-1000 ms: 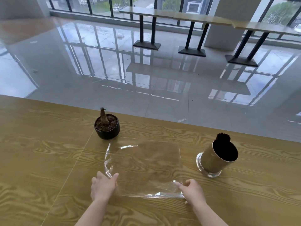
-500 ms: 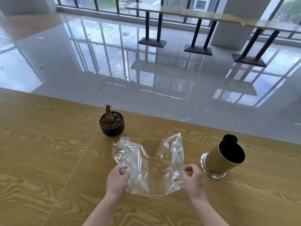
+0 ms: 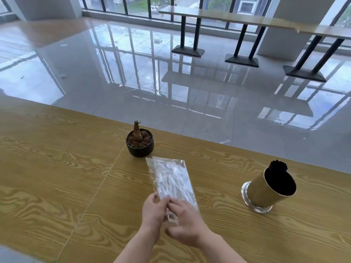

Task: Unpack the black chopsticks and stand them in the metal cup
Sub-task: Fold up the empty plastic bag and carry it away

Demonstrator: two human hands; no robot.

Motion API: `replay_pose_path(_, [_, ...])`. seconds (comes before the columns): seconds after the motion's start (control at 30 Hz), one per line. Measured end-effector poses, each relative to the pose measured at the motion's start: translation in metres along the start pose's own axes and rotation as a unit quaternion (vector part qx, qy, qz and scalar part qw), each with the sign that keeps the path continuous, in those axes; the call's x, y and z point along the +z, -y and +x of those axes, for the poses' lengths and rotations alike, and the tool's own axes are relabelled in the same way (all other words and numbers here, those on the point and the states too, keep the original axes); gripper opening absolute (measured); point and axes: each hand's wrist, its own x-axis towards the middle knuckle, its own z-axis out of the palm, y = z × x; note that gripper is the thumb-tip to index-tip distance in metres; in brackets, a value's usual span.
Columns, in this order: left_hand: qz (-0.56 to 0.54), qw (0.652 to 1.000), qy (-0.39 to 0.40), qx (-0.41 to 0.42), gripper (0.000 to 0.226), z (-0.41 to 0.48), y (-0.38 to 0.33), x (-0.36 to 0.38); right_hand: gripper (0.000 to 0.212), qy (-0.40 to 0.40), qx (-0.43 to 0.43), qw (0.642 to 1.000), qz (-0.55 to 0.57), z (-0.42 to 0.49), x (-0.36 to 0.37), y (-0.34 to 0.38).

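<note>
Two hands meet at the near end of a clear plastic bag (image 3: 171,179), which is folded into a narrow, crinkled strip. The strip runs from the hands away toward the far edge of the wooden table (image 3: 47,177), around the middle of its width. The left hand (image 3: 153,211) has its fingers curled round the bag's near left corner. The right hand (image 3: 186,223) lies over the near end with its back to the camera, its fingers bent onto the plastic and gripping it. The two hands touch each other there. Whether the far part of the bag rests on the table or is lifted off it cannot be told.

Toward the right side of the table, well apart from the bag, stands the metal cup (image 3: 266,194) on its shiny base, gold-toned outside and dark inside. The black chopsticks (image 3: 278,166) are in it: a cluster of their ends shows above the far rim, and the rest is lost in the dark interior.

Just beyond the bag's far end, near the far edge of the table, sits a small black pot (image 3: 139,147) of soil with a bare brown stump (image 3: 137,130) standing in it.
</note>
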Motion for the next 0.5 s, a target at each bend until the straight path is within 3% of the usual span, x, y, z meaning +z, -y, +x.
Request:
replay_pose_path(0.07, [-0.014,1.0,-0.017,0.0,0.039,0.005,0.001,-0.004,0.056,-0.004,0.033,0.995,0.095,-0.006,0.0,-0.005])
replay_pose_path(0.13, [-0.009,0.999,-0.031,0.012,0.026,0.01,0.002,-0.009,0.041,-0.106,0.1,0.981,0.125,-0.009,-0.002,-0.015])
replay_pose_path(0.2, [0.002,0.998,-0.055,0.02,0.026,0.016,0.005,-0.014,0.03,-0.197,0.204,0.956,0.079,-0.01,-0.004,-0.03])
replay_pose_path(0.3, [-0.01,0.998,-0.058,0.015,0.031,0.022,0.01,-0.021,0.034,-0.154,0.331,0.926,0.097,-0.009,-0.007,-0.044])
replay_pose_path(0.4, [-0.023,0.999,-0.049,0.004,0.034,0.025,0.013,-0.029,0.029,-0.119,0.346,0.913,0.179,-0.004,-0.003,-0.045])
replay_pose_path(0.5, [0.072,0.993,-0.079,0.053,0.036,0.023,0.012,-0.041,0.02,-0.148,0.298,0.937,0.107,0.001,0.003,-0.039])
